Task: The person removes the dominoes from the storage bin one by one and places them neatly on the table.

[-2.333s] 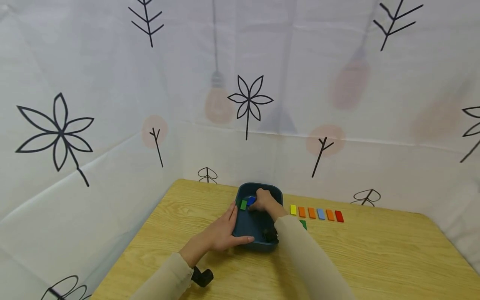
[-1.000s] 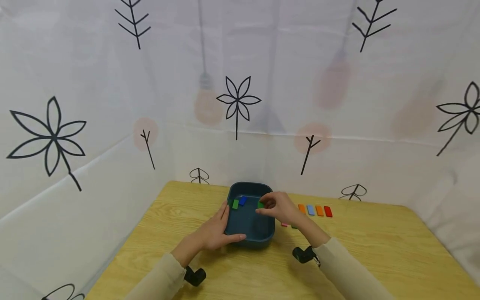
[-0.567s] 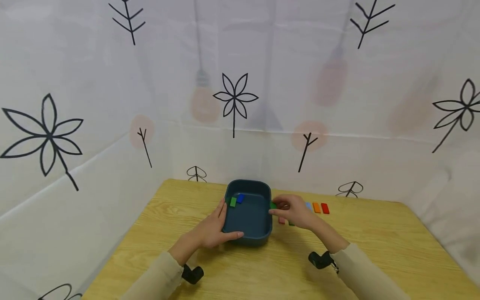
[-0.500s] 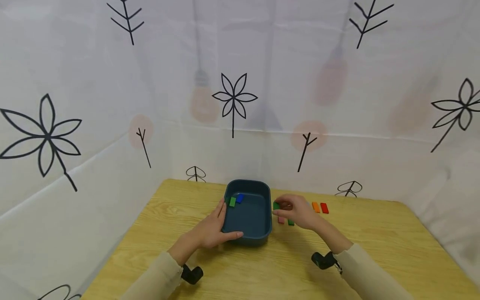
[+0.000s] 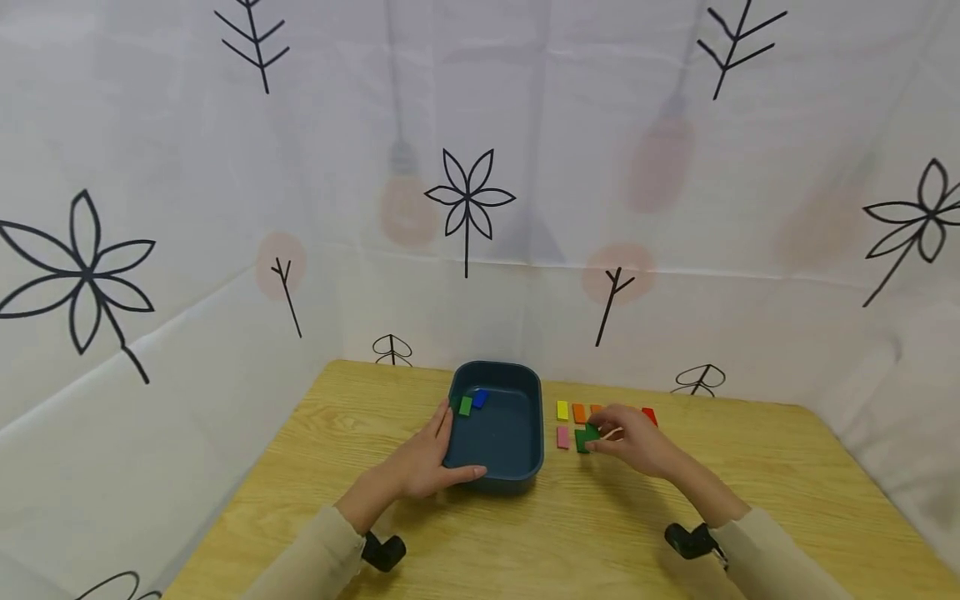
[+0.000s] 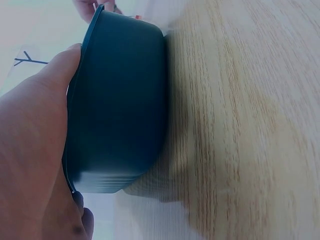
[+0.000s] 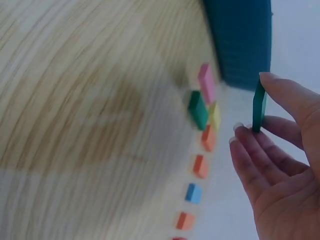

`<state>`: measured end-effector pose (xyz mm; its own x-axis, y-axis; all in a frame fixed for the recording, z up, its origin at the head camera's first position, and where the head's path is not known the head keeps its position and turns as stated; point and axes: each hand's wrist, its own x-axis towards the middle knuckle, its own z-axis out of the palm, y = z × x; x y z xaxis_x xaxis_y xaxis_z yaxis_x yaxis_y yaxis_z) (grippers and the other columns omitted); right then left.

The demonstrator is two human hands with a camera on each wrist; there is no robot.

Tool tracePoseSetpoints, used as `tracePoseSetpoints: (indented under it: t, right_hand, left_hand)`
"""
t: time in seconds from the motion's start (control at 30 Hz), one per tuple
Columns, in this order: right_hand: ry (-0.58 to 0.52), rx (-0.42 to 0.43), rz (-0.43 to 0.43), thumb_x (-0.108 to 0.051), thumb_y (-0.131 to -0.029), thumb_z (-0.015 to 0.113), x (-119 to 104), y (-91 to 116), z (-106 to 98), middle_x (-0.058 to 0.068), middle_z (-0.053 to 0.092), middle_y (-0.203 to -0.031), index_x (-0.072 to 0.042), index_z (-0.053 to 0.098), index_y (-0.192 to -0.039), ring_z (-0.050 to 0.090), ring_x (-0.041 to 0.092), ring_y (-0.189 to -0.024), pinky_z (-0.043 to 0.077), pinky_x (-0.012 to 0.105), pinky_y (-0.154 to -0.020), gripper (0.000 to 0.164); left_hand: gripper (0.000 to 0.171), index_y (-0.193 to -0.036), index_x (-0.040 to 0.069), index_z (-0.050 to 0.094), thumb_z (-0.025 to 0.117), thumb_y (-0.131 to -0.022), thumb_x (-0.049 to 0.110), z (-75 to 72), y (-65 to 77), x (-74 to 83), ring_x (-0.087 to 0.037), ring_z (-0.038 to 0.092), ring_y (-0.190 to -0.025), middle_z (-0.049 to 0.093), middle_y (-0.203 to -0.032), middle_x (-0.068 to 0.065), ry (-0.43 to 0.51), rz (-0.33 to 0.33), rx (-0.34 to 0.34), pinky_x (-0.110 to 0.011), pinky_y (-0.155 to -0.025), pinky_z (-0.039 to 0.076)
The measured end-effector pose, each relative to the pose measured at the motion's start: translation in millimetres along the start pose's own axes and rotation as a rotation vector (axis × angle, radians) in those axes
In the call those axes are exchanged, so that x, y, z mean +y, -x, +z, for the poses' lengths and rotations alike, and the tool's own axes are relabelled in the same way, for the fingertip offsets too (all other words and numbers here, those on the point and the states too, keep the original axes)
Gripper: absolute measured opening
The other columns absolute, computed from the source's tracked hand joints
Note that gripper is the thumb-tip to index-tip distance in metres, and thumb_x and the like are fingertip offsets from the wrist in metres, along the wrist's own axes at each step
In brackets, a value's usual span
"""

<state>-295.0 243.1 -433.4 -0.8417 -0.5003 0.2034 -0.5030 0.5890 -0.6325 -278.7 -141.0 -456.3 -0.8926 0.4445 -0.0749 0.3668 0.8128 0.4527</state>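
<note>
My left hand (image 5: 420,460) rests against the left side and near corner of a dark blue rectangular bin (image 5: 498,437), its fingers straight and its thumb on the near rim. Inside the bin lie a green domino block (image 5: 466,406) and a blue domino block (image 5: 480,399). My right hand (image 5: 633,442) pinches another green domino block (image 7: 258,106) between thumb and fingertips, on edge above the table. Below it a darker green block (image 7: 198,110) lies on the table beside a pink block (image 5: 562,437).
A row of domino blocks runs right of the bin: yellow (image 5: 562,410), orange (image 5: 579,413) and a red block (image 5: 650,415) at its end. My right hand covers part of the row. The wooden table (image 5: 465,550) meets a white patterned cloth (image 5: 360,292).
My right hand has lifted a green block out of the bin and carried it right, over the rim, to beside the dark green block. My left hand keeps its place on the bin.
</note>
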Motion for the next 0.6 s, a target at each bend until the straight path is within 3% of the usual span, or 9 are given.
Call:
tracePoseSetpoints:
  t: [0.2, 0.4, 0.6]
  right_hand:
    - [0.003, -0.011, 0.009, -0.014, -0.093, 0.076, 11.1, 5.0, 1.4, 0.018, 0.065, -0.111, 0.011, 0.066, -0.118, 0.066, 0.032, -0.097, 0.058, 0.047, -0.084, 0.036]
    - [0.024, -0.026, 0.04, -0.01, -0.093, 0.076, 22.3, 5.3, 3.8, 0.019, 0.065, -0.111, 0.013, 0.064, -0.12, 0.066, 0.033, -0.097, 0.059, 0.04, -0.081, 0.037]
    - [0.063, -0.035, 0.079, -0.008, -0.091, 0.077, 32.4, 5.3, 3.9, 0.019, 0.066, -0.107, 0.013, 0.064, -0.118, 0.065, 0.035, -0.095, 0.058, 0.044, -0.08, 0.037]
  left_hand:
    - [0.121, -0.165, 0.005, 0.004, 0.046, -0.086, 0.087, -0.1, 0.6, -0.7, -0.035, 0.018, -0.155, -0.009, -0.172, -0.009, -0.001, -0.003, 0.003, -0.053, -0.12, 0.031]
    - [0.121, -0.165, 0.005, 0.003, 0.045, -0.086, 0.087, 1.3, -0.1, -2.0, -0.035, 0.019, -0.155, -0.01, -0.172, -0.009, -0.011, -0.006, 0.004, -0.053, -0.119, 0.031]
    - [0.122, -0.165, 0.005, 0.003, 0.046, -0.086, 0.087, 1.6, -0.7, -1.6, -0.035, 0.02, -0.155, -0.009, -0.172, -0.009, -0.011, -0.005, 0.005, -0.052, -0.119, 0.031]
